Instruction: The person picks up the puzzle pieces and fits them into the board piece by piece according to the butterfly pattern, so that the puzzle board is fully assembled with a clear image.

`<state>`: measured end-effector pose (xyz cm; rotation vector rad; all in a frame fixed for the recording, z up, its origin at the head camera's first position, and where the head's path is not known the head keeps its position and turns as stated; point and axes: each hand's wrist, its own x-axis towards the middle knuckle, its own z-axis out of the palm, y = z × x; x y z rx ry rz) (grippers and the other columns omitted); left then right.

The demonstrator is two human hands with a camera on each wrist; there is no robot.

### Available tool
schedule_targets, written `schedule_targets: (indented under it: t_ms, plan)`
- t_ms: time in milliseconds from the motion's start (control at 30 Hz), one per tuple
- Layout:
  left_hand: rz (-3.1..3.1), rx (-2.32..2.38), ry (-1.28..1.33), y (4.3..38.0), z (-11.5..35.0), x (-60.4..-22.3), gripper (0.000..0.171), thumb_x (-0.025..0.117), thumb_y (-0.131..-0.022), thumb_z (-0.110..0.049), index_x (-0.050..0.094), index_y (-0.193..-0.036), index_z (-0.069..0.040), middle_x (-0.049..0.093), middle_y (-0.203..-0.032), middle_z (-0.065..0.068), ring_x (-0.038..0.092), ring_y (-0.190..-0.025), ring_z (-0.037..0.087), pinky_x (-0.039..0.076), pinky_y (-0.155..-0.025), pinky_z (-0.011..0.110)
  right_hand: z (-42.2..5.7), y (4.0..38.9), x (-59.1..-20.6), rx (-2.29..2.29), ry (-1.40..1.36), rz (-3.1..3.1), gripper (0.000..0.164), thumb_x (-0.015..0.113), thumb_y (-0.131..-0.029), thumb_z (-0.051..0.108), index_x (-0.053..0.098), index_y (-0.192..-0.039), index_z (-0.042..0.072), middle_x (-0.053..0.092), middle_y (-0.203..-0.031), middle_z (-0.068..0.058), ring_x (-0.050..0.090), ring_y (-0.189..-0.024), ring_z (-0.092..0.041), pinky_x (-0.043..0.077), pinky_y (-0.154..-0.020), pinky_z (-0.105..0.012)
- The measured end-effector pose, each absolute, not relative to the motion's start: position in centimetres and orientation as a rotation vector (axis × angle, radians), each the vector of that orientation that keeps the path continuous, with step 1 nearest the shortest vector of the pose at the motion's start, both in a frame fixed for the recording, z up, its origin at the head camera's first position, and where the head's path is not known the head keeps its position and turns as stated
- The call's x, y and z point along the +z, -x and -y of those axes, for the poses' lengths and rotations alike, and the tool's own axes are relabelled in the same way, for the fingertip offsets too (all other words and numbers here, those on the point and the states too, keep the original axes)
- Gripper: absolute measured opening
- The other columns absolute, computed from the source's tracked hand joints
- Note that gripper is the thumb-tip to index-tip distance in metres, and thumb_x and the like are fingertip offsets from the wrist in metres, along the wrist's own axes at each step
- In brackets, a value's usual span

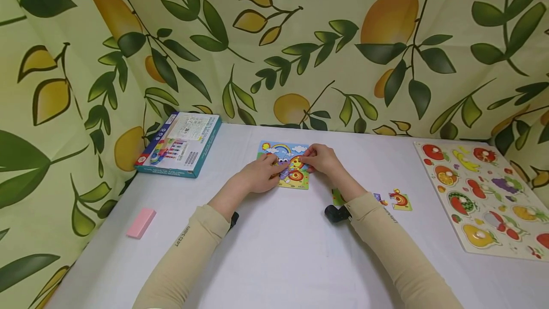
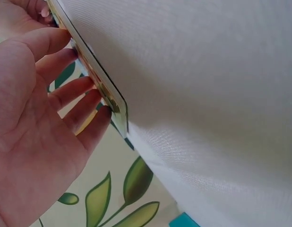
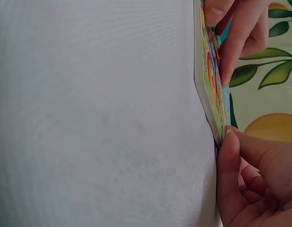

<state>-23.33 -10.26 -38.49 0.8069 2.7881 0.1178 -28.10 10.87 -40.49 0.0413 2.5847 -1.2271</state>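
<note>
A colourful jigsaw puzzle (image 1: 293, 184), with a sun, a rainbow and a cartoon butterfly, lies on the white table near its back edge. My left hand (image 1: 260, 174) rests on the puzzle's left side, and its spread fingertips touch the picture in the left wrist view. At the right edge, the thumb and forefinger of my right hand (image 1: 322, 159) pinch a puzzle piece (image 1: 296, 162) with a yellow wing pattern. The right wrist view shows those fingertips meeting right at the board's edge, its remaining fingers curled in. My fingers hide part of the picture.
Loose puzzle pieces (image 1: 401, 200) lie by my right forearm, some partly hidden. A fruit peg board (image 1: 472, 194) is at the right. A boxed set (image 1: 180, 144) stands back left, with a pink block (image 1: 141, 223) nearer me. Leaf-patterned cloth (image 1: 274, 61) hangs behind the table.
</note>
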Motion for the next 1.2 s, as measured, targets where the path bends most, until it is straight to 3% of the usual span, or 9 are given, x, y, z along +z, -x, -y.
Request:
schedule_targets:
  t_ms: [567,1200]
  plan:
    - [-2.783,0.136,-0.825,23.1,10.3,-38.3,0.05,0.048,-0.101,-0.029,0.039,-0.151,-0.025,0.042,-0.139,0.007,0.037,-0.123,0.024,0.04,-0.103,0.04,-12.1,28.6,-40.1,-1.182,0.14,-2.475,0.032,0.076,-0.087,0.019,0.06,-0.111,0.006,0.048,-0.083,-0.004,0.055,-0.065,-0.013,0.042,-0.068,-0.025]
    - [-2.774,0.147,-0.785,23.4,10.4,-38.6,0.051,0.047,-0.101,-0.03,0.036,-0.151,-0.028,0.04,-0.142,0.006,0.035,-0.127,0.024,0.039,-0.105,0.041,-11.8,28.8,-40.3,-1.235,-0.003,-2.486,0.026,0.07,-0.092,0.022,0.058,-0.107,0.004,0.054,-0.084,-0.006,0.055,-0.061,-0.012,0.046,-0.06,-0.022]
